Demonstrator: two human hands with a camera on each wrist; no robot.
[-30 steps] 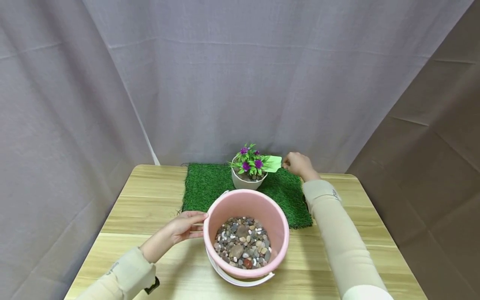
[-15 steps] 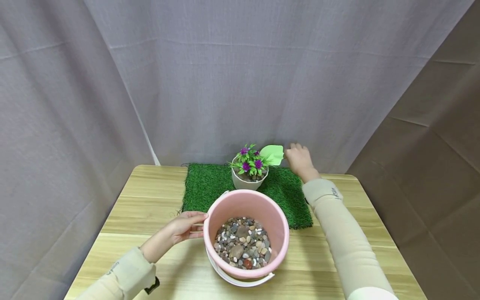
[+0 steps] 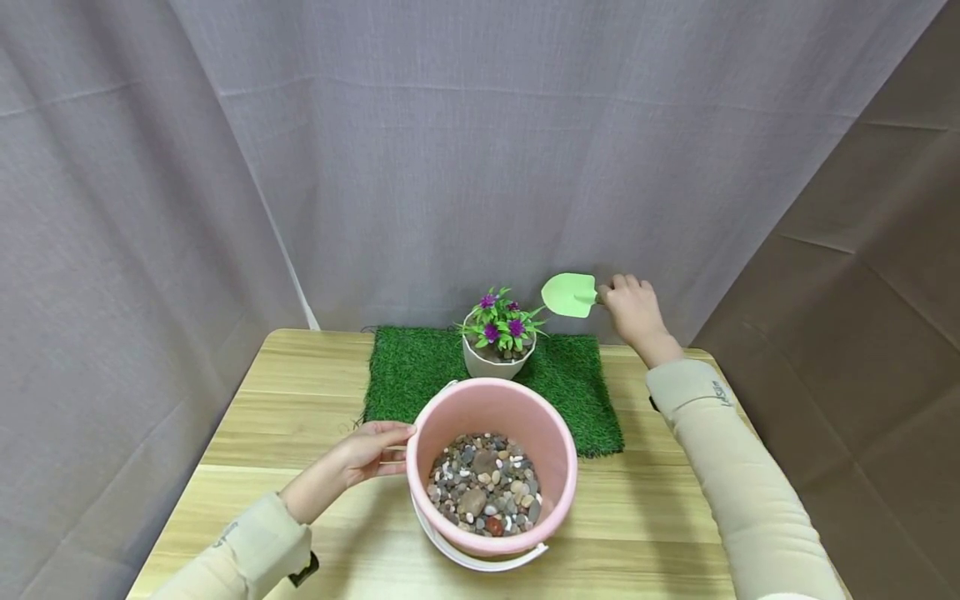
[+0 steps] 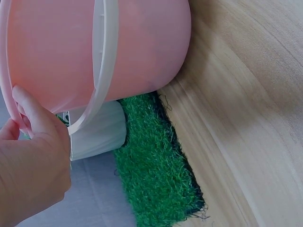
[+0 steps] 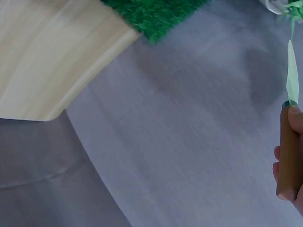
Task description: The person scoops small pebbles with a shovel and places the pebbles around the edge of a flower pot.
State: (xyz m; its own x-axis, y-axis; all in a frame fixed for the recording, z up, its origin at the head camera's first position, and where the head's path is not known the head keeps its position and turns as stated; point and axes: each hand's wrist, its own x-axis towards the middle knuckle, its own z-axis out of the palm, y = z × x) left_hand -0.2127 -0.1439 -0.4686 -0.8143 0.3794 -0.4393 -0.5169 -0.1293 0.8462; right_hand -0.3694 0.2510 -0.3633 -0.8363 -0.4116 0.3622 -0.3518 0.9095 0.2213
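A pink bucket (image 3: 564, 492) with pebbles (image 3: 486, 483) at its bottom stands at the front of the table. My left hand (image 3: 375, 452) holds its rim on the left side; in the left wrist view the thumb and fingers pinch the rim. With my right hand (image 3: 633, 310) I grip a garden trowel (image 3: 570, 295) by its brown wooden handle (image 5: 288, 156). Its light green blade is raised to the right of a white flowerpot (image 3: 491, 367), which holds a plant with purple flowers (image 3: 502, 321) and some pebbles.
Under the flowerpot lies a green artificial grass mat (image 3: 412, 375) on the wooden table (image 3: 300, 400). The bucket's white handle (image 3: 487, 567) hangs down in front. Grey curtain (image 3: 450, 167) rises right behind the table.
My right hand has moved right and up, bringing the trowel blade away from the plant; the blade's face shows more fully now. The left hand and the bucket have stayed put.
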